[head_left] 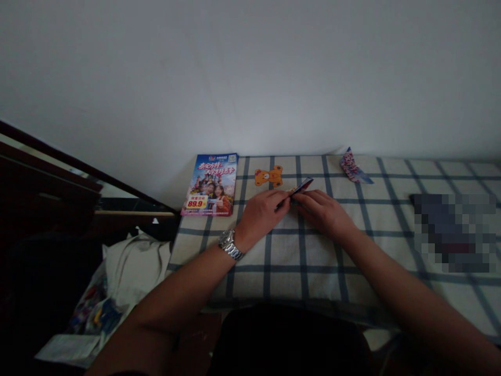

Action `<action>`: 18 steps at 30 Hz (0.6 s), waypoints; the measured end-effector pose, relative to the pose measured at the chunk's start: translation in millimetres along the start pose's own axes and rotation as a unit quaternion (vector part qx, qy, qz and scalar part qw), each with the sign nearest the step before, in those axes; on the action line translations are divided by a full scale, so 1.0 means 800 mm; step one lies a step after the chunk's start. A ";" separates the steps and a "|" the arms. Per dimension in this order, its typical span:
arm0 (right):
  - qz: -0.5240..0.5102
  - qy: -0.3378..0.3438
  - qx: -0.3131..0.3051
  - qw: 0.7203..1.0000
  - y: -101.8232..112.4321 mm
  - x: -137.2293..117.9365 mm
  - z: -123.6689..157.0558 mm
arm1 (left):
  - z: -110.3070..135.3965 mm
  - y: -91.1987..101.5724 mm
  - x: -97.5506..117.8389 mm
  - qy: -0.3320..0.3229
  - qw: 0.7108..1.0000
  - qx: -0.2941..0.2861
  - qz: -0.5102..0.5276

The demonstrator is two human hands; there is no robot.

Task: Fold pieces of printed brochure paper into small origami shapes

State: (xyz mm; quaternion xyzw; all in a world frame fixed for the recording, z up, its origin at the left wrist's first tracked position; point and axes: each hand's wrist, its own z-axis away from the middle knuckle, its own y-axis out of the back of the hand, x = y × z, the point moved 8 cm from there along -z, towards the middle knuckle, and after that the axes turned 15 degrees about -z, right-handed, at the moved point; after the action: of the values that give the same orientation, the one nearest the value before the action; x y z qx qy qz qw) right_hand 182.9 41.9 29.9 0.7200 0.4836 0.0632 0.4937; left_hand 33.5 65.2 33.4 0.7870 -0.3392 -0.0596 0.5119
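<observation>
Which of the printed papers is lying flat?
The flyer marked 89.9, at the left end of the checked cloth. The folded paper is held by the left hand and right hand; the creased paper, farther right, bends upward.

Perhaps glossy paper, matt cloth, shiny metal watch

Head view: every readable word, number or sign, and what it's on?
"89.9": yellow label on the flyer.
"限量活动": same label, above the number.
"泰安方特": flyer title, upper line; lower line not fully readable.
QR code: flyer's top right corner.
Flyer's small print: too small.
Folded paper near the wall: lettering, too skewed to read.
Held paper: nothing legible.
Watch: dial too small.
</observation>
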 end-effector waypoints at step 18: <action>-0.024 0.003 -0.013 1.000 0.010 0.000 0.004 | 0.003 0.004 0.017 -0.088 0.994 -0.058 -0.034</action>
State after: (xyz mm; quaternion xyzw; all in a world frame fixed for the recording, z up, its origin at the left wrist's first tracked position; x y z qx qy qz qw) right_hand 189.7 39.5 35.0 0.7014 0.5016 0.0596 0.5029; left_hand 41.5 54.4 38.8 0.7587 -0.3518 -0.1659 0.5226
